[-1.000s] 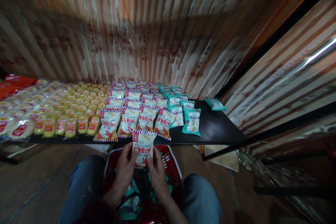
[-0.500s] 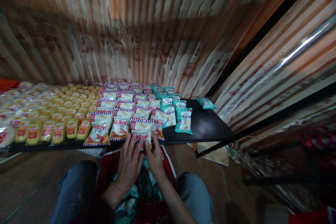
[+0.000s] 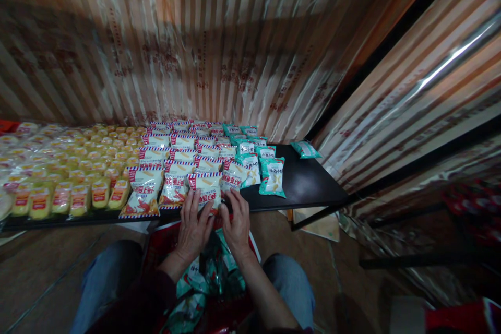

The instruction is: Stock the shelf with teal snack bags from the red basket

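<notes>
A white snack bag (image 3: 205, 183) with red lettering and a striped top edge leans at the front of the shelf, overlapping its neighbours. My left hand (image 3: 194, 227) grips its lower left part, fingers lying over the front. On the lower right, my right hand (image 3: 236, 222) holds the same bag with bent fingers, close to the adjoining white snack bag (image 3: 235, 175). The bag's bottom edge is partly hidden by my hands. Below them, a red container (image 3: 254, 245) between my knees holds several teal snack bags (image 3: 190, 308).
Rows of yellow packaged cakes (image 3: 80, 198) fill the left of the black shelf (image 3: 309, 182). Teal snack bags (image 3: 273, 176) stand right of the white ones, and a single teal bag (image 3: 305, 149) lies near the far right corner. A striped sheet wall (image 3: 203, 52) rises behind.
The white bag sits slightly lower against the shelf front, with both hands still on it. My right fingers have bent more and moved up along its right side. The view has shifted slightly.
</notes>
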`<state>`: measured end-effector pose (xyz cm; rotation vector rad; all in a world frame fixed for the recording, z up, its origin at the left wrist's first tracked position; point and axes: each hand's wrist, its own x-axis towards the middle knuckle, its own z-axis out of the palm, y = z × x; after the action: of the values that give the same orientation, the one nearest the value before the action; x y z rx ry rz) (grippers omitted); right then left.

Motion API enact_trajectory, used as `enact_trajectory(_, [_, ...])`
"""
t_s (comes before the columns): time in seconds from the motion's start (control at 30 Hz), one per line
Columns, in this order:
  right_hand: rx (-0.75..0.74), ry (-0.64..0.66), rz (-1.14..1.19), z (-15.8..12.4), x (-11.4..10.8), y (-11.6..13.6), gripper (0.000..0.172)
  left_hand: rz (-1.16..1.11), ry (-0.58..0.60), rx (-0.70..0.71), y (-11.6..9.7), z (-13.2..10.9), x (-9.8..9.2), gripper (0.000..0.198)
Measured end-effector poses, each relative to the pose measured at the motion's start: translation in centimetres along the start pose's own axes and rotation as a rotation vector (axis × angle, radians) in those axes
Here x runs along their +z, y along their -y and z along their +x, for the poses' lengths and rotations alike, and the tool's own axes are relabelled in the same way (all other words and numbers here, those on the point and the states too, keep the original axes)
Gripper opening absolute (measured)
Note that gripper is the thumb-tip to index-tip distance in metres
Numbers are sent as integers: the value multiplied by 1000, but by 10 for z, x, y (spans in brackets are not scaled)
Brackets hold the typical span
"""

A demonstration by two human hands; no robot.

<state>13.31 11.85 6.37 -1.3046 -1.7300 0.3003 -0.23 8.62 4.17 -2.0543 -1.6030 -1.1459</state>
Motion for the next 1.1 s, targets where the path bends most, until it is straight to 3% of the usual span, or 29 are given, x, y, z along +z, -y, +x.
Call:
enact_trajectory(0.13, [132,-153,-71,4,0,-18,46,-30,22,18,3,2,2,54])
enact_trajectory(0.33, [270,-65,-37,11,4,-28,56,-56,37,21,4,2,3,56])
enact_trajectory(0.83, [41,-32,-32,31,8,-40,43,-57,41,16,2,1,4,63])
enact_trajectory(0.97, [100,-100,-15,39,9,-35,45,-67,41,8,3,0,5,60])
enact_trajectory(1.1, [207,-57,-103,45,11,-28,64,-72,29,10,2,1,5,53])
